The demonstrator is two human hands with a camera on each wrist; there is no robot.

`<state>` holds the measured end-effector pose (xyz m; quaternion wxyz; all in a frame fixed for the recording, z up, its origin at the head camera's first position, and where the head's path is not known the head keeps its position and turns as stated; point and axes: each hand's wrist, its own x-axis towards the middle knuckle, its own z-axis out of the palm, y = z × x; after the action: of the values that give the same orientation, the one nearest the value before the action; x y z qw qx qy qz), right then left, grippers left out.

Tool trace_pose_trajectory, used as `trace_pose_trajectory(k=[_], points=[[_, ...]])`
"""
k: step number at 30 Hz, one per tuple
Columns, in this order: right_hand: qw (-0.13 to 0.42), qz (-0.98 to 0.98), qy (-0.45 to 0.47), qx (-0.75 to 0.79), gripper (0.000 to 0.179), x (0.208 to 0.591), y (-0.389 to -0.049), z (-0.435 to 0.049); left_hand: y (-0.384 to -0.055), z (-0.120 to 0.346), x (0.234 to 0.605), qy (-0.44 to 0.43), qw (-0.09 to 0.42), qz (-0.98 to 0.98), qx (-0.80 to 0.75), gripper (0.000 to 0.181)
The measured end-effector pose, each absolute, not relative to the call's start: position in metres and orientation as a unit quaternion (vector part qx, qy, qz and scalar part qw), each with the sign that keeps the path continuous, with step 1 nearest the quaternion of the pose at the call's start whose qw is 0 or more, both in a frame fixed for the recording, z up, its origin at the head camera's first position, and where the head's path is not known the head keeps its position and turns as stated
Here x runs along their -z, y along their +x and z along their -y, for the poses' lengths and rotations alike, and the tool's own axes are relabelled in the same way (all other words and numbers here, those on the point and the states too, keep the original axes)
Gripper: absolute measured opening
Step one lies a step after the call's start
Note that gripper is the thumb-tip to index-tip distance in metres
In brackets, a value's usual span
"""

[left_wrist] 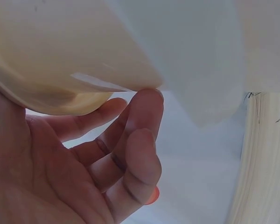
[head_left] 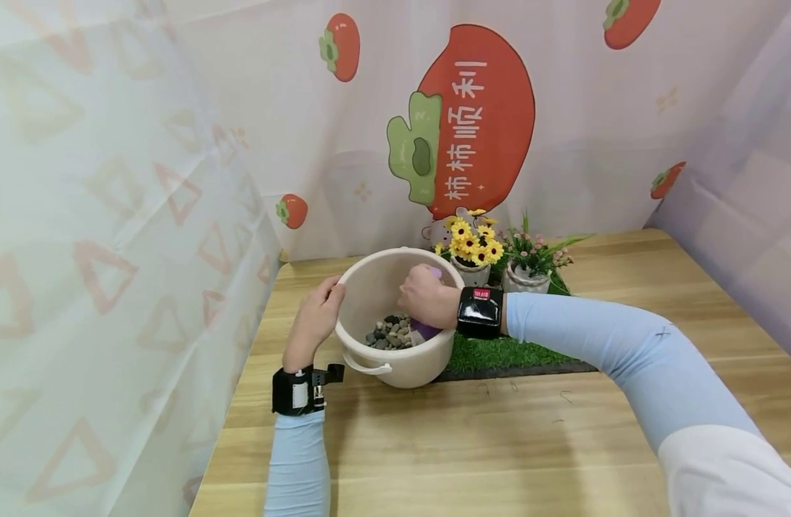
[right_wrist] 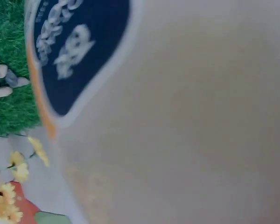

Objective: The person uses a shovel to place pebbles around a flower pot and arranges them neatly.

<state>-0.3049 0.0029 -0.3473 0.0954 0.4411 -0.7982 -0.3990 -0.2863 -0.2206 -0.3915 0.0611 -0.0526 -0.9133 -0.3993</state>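
A cream plastic bucket (head_left: pixel 400 370) with pebbles (head_left: pixel 390 333) in its bottom stands on the table. My left hand (head_left: pixel 317 316) grips the bucket's left rim; in the left wrist view its fingers (left_wrist: pixel 144 112) curl up against the bucket's underside of the rim. Inside the bucket, my right hand (head_left: pixel 427 296) holds a purple shovel (head_left: pixel 424 332) upright, with its handle top showing above the fist and its lower part down at the pebbles. The bucket wall (right_wrist: pixel 177 116) fills most of the right wrist view and hides that hand.
Right behind the bucket lies an artificial grass mat (head_left: pixel 518 357). Potted yellow flowers (head_left: pixel 470 248) and a pink-flowered pot (head_left: pixel 526 276) stand at its back. Some pebbles (right_wrist: pixel 4 81) lie on the grass. Patterned cloth (head_left: pixel 356 143) hangs around the wooden table (head_left: pixel 447 445).
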Motion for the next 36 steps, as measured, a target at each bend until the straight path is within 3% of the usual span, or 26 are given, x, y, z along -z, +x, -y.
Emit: trace_pose_trajectory(k=[5, 13, 19, 31, 36], points=[[0.117, 0.804, 0.521, 0.262, 0.030, 0.346, -0.321, -0.019, -0.287, 0.220, 0.392, -0.053, 0.063, 0.913, 0.400, 0.047], [-0.035, 0.835, 0.529, 0.145, 0.037, 0.352, -0.332, -0.022, -0.288, 0.223, 0.394, -0.055, 0.074, 0.918, 0.387, 0.047], [-0.107, 0.848, 0.515, 0.061, 0.041, 0.357, -0.332, -0.022, -0.288, 0.222, 0.394, -0.059, 0.080, 0.918, 0.383, 0.045], [-0.073, 0.857, 0.510, 0.003, 0.038, 0.357, -0.330, -0.032, -0.290, 0.219, 0.392, -0.067, 0.083, 0.918, 0.381, 0.046], [-0.042, 0.864, 0.502, -0.022, 0.023, 0.357, -0.324, -0.032, -0.288, 0.221, 0.394, -0.062, 0.081, 0.917, 0.385, 0.047]])
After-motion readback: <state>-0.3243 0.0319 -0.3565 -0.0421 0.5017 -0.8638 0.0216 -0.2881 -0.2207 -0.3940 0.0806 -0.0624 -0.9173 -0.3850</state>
